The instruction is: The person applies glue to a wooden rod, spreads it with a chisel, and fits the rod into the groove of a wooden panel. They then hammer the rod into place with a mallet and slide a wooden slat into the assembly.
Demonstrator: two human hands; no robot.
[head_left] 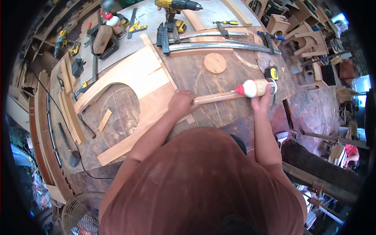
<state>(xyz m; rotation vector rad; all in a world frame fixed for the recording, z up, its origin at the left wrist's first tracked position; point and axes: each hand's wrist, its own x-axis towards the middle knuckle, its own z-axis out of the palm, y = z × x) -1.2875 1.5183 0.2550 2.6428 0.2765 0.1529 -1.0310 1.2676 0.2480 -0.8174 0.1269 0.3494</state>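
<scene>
We've right hand (262,101) wrapped round the glue bottle (255,88), red nozzle (238,90) at the wood strip (216,98); left hand (182,102) curled on strip's end.

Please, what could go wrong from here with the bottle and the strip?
The white line on the strip could smear, as it runs close to the left hand.
The bottle, tipped on its side in the right hand, might drip onto the table.
Its base might knock the nearby tape measure.

Label (260,87) on your bottle (249,88) too small to read, fan (81,209) cut off at the bottom, distant person (351,152) blurred
</scene>
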